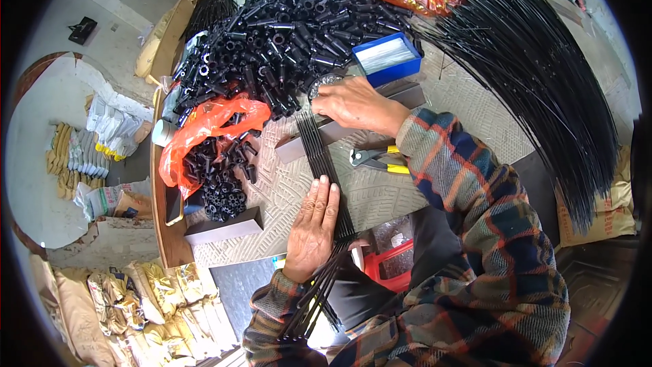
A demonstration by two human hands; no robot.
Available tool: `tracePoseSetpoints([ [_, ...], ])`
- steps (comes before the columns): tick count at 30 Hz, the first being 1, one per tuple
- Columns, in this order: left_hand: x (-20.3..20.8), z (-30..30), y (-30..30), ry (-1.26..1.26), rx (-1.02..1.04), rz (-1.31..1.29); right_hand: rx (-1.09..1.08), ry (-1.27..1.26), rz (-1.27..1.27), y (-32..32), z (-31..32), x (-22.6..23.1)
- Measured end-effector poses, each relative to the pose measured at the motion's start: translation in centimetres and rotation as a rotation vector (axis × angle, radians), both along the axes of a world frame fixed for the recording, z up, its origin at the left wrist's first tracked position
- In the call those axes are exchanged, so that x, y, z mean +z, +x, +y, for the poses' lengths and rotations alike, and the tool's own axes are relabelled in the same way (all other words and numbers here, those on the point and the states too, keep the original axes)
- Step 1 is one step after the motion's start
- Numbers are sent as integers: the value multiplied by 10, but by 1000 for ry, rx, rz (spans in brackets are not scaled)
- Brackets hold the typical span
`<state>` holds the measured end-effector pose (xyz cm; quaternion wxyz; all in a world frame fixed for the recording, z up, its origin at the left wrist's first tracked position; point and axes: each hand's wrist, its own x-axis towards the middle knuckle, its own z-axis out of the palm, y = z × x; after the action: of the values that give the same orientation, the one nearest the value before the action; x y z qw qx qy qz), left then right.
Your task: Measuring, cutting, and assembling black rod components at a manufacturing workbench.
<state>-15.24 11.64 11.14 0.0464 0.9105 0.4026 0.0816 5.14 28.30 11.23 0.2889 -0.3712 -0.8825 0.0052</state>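
Note:
A row of thin black rods (316, 153) lies side by side across a grey metal bar on the table, running toward my lap. My left hand (313, 231) lies flat along the rods' left side, fingers straight and together. At their far ends is my right hand (353, 103), its fingers curled down beside a small, round, shiny object (324, 83). What those fingers hold, if anything, is hidden. Below my right wrist rest pliers (377, 159) with yellow handles. Just beyond that hand stands a blue box (387, 59) filled with thin, clear sticks.
Black tubular parts (278, 41) form a large heap at the back left. A red plastic bag (204, 136) spills more of them. Long black rods (543, 88) fan over the right side. An angled metal piece (224, 226) sits near the front edge. Sacks (149, 306) cover the floor at left.

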Motion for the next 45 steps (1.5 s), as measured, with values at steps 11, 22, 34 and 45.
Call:
tracePoseSetpoints([
  [11, 2, 1, 3, 7, 12, 28, 19, 67, 27, -5, 1, -7],
  [22, 6, -1, 8, -2, 6, -24, -49, 198, 9, -2, 5, -10],
  [34, 7, -20, 2, -54, 13, -80, -353, 18, -209, 107, 35, 26],
  [45, 4, -30, 7, 18, 20, -149, 2, -84, 150, 44, 12, 19],
])
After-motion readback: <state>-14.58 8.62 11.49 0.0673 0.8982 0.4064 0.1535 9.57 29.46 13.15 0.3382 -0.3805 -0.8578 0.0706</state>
